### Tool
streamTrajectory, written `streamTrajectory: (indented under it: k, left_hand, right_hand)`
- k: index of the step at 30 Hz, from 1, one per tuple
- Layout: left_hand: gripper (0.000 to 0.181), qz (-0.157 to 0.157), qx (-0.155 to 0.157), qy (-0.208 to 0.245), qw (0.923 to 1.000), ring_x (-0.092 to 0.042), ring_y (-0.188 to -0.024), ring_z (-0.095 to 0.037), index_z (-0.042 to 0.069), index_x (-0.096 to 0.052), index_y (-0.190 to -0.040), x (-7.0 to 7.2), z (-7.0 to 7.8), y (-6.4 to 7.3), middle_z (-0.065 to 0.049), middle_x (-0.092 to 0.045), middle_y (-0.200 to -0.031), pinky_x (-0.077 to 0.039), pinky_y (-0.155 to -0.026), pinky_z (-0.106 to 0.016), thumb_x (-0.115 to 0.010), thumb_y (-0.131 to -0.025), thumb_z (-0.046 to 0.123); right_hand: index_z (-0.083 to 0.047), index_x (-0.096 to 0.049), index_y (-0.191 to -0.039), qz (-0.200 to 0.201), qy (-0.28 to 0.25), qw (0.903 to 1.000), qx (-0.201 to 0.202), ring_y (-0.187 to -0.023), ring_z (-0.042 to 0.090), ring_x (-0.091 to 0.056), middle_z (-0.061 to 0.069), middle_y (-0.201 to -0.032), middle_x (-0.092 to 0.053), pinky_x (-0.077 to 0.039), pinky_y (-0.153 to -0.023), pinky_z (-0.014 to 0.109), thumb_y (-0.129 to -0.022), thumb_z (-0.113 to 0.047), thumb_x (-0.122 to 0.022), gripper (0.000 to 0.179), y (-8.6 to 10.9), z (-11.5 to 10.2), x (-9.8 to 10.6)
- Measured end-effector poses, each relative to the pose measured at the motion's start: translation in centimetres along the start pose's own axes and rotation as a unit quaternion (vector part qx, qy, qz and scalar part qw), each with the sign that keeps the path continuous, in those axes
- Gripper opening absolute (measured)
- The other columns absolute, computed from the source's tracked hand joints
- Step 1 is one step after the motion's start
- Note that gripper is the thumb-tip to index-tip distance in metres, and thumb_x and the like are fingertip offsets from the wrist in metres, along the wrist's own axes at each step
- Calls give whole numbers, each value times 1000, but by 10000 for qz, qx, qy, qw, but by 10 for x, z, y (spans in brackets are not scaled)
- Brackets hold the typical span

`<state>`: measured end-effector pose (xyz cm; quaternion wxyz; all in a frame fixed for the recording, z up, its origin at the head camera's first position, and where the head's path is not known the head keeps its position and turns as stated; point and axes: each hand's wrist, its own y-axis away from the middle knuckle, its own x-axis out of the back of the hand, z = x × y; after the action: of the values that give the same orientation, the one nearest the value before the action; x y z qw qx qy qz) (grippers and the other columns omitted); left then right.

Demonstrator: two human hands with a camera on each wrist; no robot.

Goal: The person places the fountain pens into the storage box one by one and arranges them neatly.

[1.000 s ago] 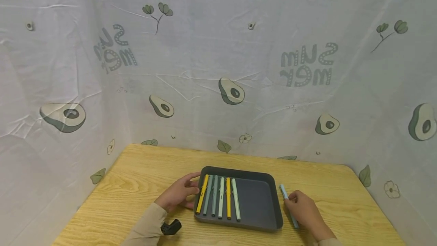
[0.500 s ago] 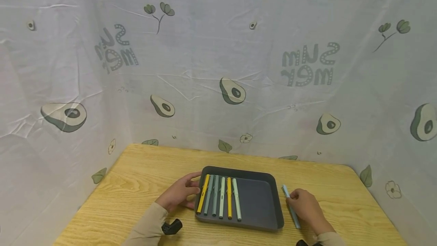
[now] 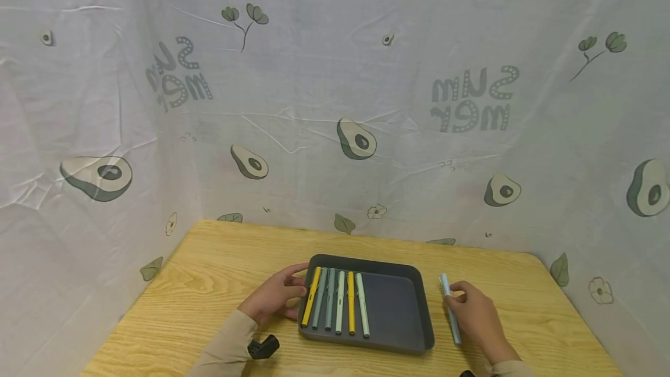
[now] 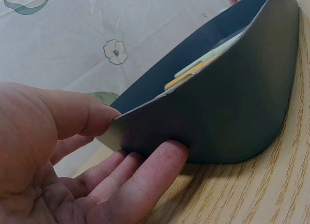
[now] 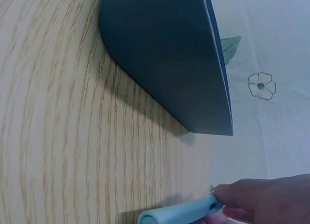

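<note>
A dark grey tray point(image 3: 398, 319) lies on the wooden table and holds several pens point(image 3: 337, 301), yellow and pale green, in a row on its left side. My left hand point(image 3: 274, 298) rests at the tray's left edge. In the left wrist view its thumb point(image 4: 82, 112) touches the rim corner and straight fingers point(image 4: 150, 178) lie against the tray wall point(image 4: 232, 103). To the right of the tray, my right hand point(image 3: 473, 313) pinches a light blue pen point(image 3: 450, 307) near its middle. That pen point(image 5: 181, 212) sits just over the table by the tray's corner point(image 5: 193, 88).
The table point(image 3: 220, 272) is walled on three sides by a pale avocado-print cloth point(image 3: 335, 103). A black wrist-mounted device point(image 3: 262, 347) shows by my left sleeve. Bare wood lies behind the tray and along the right edge.
My right hand has taken the light blue pen and shifted it slightly right, away from the tray. Its far end now points more upright. The left hand and the tray have stayed put.
</note>
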<state>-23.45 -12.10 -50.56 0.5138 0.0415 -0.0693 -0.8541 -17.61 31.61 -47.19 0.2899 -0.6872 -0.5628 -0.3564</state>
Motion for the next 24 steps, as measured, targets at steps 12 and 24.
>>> streamTrajectory:
  k: [12,24]
  left_hand:
    - [64,30,37,13,10000,-65,-110,-29,15,-38,-161,1,-2,-1,-23,-54,-138,-64,-72,-48,-61,-102,5]
    - [64,67,55,-69,9999,-65,-110,-29,15,-38,-161,1,-1,0,-24,-54,-139,-64,-70,-48,-62,-102,5]
  right_hand:
    - [7,-53,-141,196,-312,9993,-93,-72,18,-65,14,-97,-71,-53,-57,33,-98,-16,-66,50,6,-3,6]
    - [8,-52,-139,206,-556,9982,-120,-85,28,-71,18,-102,-69,-58,-60,34,-97,-12,-65,49,10,0,4]
